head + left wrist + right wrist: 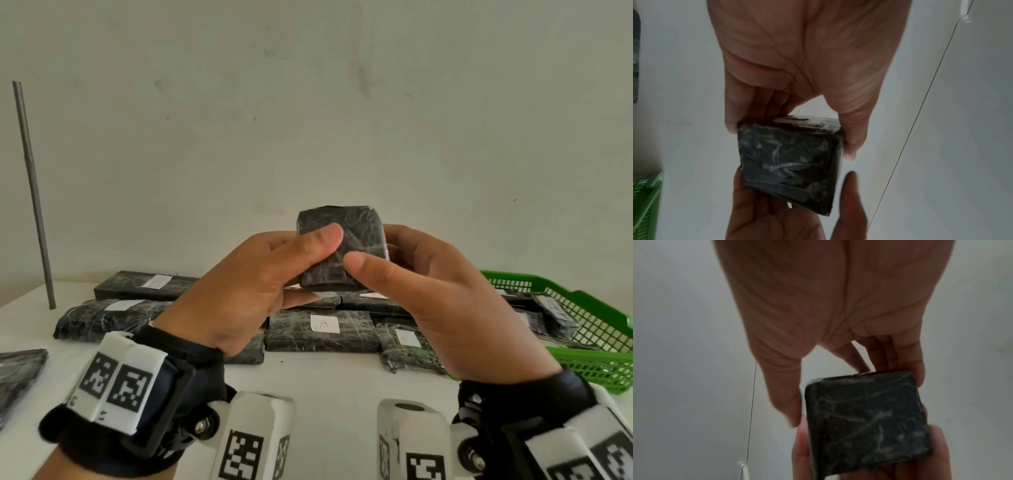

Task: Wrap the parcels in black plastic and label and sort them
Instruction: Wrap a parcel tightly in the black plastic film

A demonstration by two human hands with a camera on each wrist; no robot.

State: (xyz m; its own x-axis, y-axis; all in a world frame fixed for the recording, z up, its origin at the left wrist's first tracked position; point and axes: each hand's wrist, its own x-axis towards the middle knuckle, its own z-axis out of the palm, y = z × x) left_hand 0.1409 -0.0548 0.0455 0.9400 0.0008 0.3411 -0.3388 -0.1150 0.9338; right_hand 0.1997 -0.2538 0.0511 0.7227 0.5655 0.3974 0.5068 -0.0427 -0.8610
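I hold a small square parcel (342, 251) wrapped in black plastic up in front of the wall, above the table. My left hand (310, 251) grips its left side, thumb on the near face and fingers behind. My right hand (378, 255) grips the right side the same way, thumb tip on the lower near face. No label shows on the faces I see. In the left wrist view the parcel (789, 162) sits between the left hand (791, 136) and the right palm below. The right wrist view shows the parcel (865, 418) under the right hand (855, 392).
Several black wrapped parcels with white labels lie in rows on the white table (325, 377), one marked A (323, 323). A green basket (599, 322) at the right holds more parcels. A grey rod (32, 192) leans on the wall at the left. Black plastic (17, 373) lies at the left edge.
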